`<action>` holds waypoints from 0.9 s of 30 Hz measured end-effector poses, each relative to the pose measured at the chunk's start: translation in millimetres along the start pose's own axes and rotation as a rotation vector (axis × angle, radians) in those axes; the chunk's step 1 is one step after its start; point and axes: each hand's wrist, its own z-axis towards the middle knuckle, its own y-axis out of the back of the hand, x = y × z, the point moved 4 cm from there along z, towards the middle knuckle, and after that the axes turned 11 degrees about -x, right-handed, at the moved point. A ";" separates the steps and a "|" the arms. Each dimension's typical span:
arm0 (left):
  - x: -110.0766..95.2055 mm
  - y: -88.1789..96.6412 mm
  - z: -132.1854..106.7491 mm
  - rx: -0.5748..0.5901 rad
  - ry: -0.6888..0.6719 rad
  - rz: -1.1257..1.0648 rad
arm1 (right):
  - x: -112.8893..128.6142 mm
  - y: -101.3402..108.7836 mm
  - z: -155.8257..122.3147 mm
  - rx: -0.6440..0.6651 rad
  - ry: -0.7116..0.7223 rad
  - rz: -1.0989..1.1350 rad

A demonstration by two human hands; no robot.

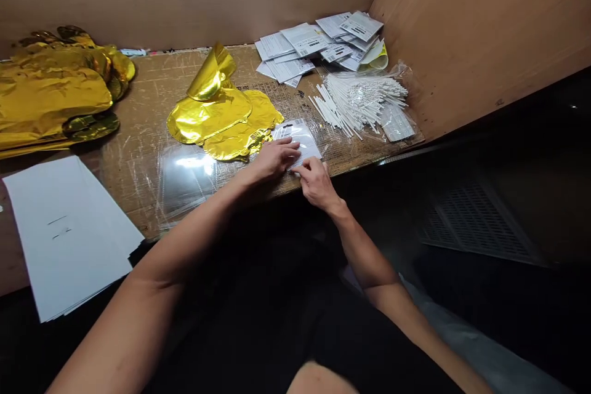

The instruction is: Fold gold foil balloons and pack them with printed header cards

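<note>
- Packet work appears to be partway through: one flat packet [308, 140] is laid at the near edge of the cardboard-covered table [143, 98], just beside the loose gold foil pieces [210, 116].
- Fingers of the left hand [275, 157] are laid across the packet's face; whether anything is gripped beneath them cannot be told.
- The packet's near edge seems to be pinched by the right hand [316, 181], with thumb and fingers drawn together.
- Whether this packet has been filled or sealed is not shown, so its handling is judged unfinished.
- Similar printed packets [305, 40] are heaped at the back right; these are taken to be done, though their contents cannot be checked.
- Loose stock is seen in plenty: white sticks [357, 98] spread right of the packet, clear sleeves [185, 180] left of it, and a large gold foil stack [50, 92] at far left.
- White sheets [76, 249] are stacked at near left, touched by neither hand; much material is judged unused.
</note>
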 end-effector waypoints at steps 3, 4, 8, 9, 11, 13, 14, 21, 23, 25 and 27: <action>0.4 -2.0 -5.2 0.009 -0.008 0.011 | -2.2 -3.2 1.7 0.119 0.078 -0.031; -0.8 -2.2 -7.4 0.001 0.000 0.016 | -3.7 -1.6 0.2 0.132 0.092 -0.018; -5.2 -2.0 -10.6 -0.016 0.003 0.021 | -5.0 1.3 1.5 0.125 0.118 -0.022; -5.3 -1.8 -9.8 -0.017 0.002 0.020 | -3.8 -1.0 4.4 0.125 0.120 -0.033; -4.6 -1.0 -7.6 -0.020 0.004 0.010 | -1.8 -6.8 10.3 0.145 0.119 0.004; -4.0 0.6 -7.5 -0.018 0.002 -0.018 | -6.3 -5.2 12.4 0.142 0.043 0.186; -4.6 1.7 -9.2 -0.012 -0.006 -0.038 | -12.8 1.6 10.9 0.094 -0.041 0.323; -22.2 15.1 -50.3 0.093 -0.070 -0.063 | -46.4 71.7 -40.1 -0.016 -0.207 0.359; -27.0 19.1 -57.9 0.116 -0.076 -0.075 | -31.4 60.4 -46.5 0.140 -0.024 0.198; -30.5 21.5 -60.2 0.134 -0.088 -0.100 | -18.9 42.3 -43.5 0.137 0.059 0.132; -32.8 20.6 -60.3 0.147 -0.095 -0.104 | -14.6 26.1 -35.7 0.044 -0.014 0.103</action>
